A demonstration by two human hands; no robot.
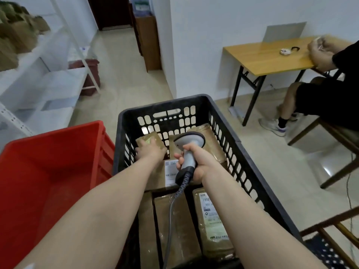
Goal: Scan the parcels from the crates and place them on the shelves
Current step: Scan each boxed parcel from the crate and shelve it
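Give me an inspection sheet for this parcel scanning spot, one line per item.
Surface: tiled floor.
Job's things: black crate holds brown parcels; red crate beside it; scanner aimed at small parcel.
Clutter: nothing seen.
Hands: left hand grips small parcel; right hand grips scanner.
Cables: scanner cable trails over brown parcels.
Surroundings: shelves with shelved parcels at left; seated person at table at right.

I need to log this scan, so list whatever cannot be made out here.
1. Head view: print on the near parcel is too small and blurred to read.
2. The label is partly covered by the scanner and the right hand gripping it.
3. Whether the left hand grips or only rests on the small parcel: its fingers are blurred.
4. The stacked parcels on the shelves are motion-blurred.
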